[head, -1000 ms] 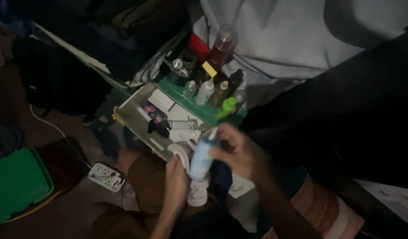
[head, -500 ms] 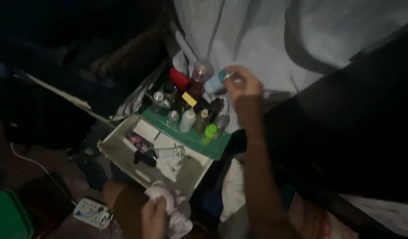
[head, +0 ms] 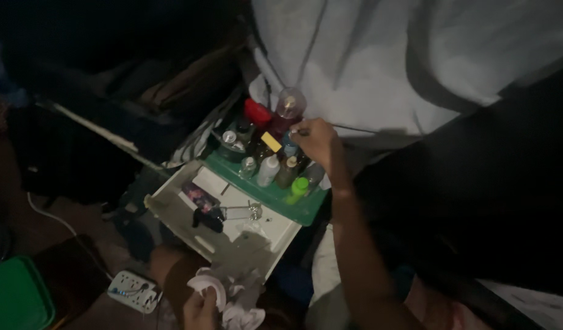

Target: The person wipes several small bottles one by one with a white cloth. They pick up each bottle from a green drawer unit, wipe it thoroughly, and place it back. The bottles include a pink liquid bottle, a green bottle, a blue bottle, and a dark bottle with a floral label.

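Under R grip [head: 317, 139]: blue bottle [head: 289, 146]

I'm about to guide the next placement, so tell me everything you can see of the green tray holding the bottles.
The green tray is a shallow rectangular bin, plastic by its look, lying slantwise beside the pale sheet. It stands upright and crowded with small bottles, among them one with a bright green cap. Its near edge meets a white tray. The right hand reaches over its far end, fingers among the bottles; whether it touches the tray itself I cannot tell.

white power strip [head: 133, 290] on floor, green box [head: 15, 299], pale sheet [head: 403, 61] behind
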